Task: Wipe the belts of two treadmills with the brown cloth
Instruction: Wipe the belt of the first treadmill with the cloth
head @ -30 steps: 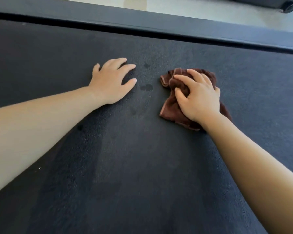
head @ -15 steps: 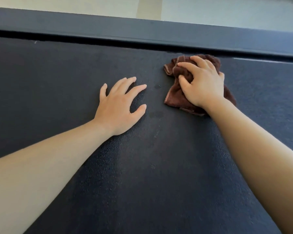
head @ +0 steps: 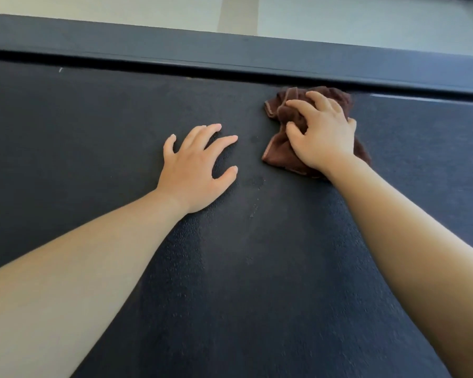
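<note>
The left hand (head: 195, 170) rests flat, fingers spread, on the treadmill belt (head: 93, 137); the right hand (head: 321, 137) grips the bunched brown cloth (head: 277, 152) at the side rail (head: 230, 54), where it might snag in the gap.

belt (head: 99, 137): charcoal black, finely pebbled, with a few darker damp spots
brown cloth (head: 280, 152): deep chocolate brown, with a lighter tan stitched edge
side rail (head: 148, 40): dark blue-grey, plain
floor (head: 339, 17): pale grey-green, crossed by one beige stripe
</note>
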